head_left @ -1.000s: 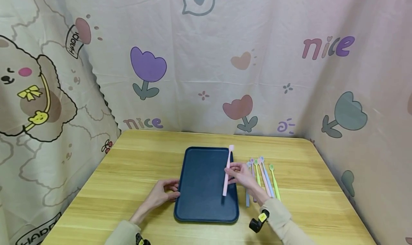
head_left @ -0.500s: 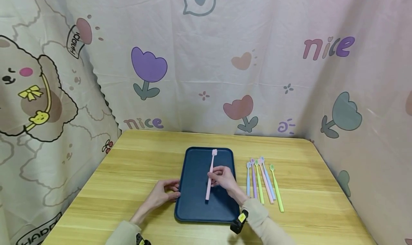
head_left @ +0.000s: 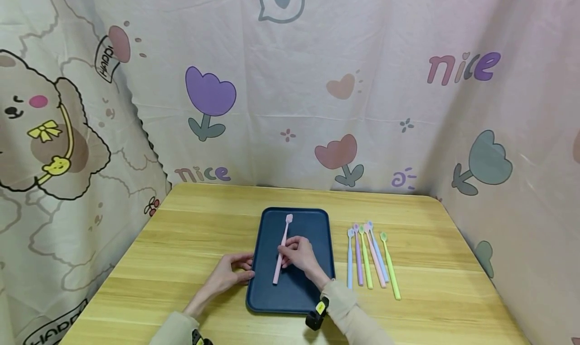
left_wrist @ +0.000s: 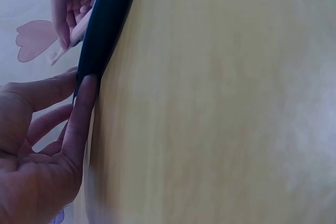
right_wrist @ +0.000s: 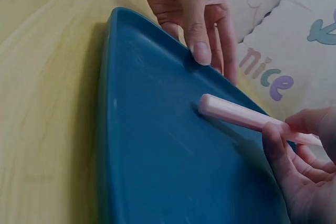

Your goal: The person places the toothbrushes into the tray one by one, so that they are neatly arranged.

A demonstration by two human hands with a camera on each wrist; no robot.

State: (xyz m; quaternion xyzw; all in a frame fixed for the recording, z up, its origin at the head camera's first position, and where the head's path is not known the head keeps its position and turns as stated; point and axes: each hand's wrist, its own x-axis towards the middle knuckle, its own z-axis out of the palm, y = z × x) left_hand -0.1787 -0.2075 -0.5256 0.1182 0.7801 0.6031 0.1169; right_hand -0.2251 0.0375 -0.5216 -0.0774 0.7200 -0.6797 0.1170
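Observation:
In the head view my right hand (head_left: 299,254) pinches a pink toothbrush (head_left: 278,268) between thumb and fingers, over the left half of a dark blue tray (head_left: 294,299). The brush head points toward the back wall. From the right wrist view, the handle end (right_wrist: 226,109) hovers just above the tray floor, with a shadow under it. My left hand (head_left: 231,272) grips the tray's left edge; the left wrist view has its thumb and fingers (left_wrist: 80,121) on the rim (left_wrist: 100,45).
Right of the tray, several toothbrushes lie in a loose row on the wooden table (head_left: 204,209): blue (head_left: 350,259), purple (head_left: 359,257), green (head_left: 366,259), pink (head_left: 376,259) and others. A patterned cloth (head_left: 272,148) stands behind and at both sides.
My right hand has carried the pink toothbrush leftward from the tray's right edge to its left half, and slightly lower. My left hand has stayed at the tray's left edge.

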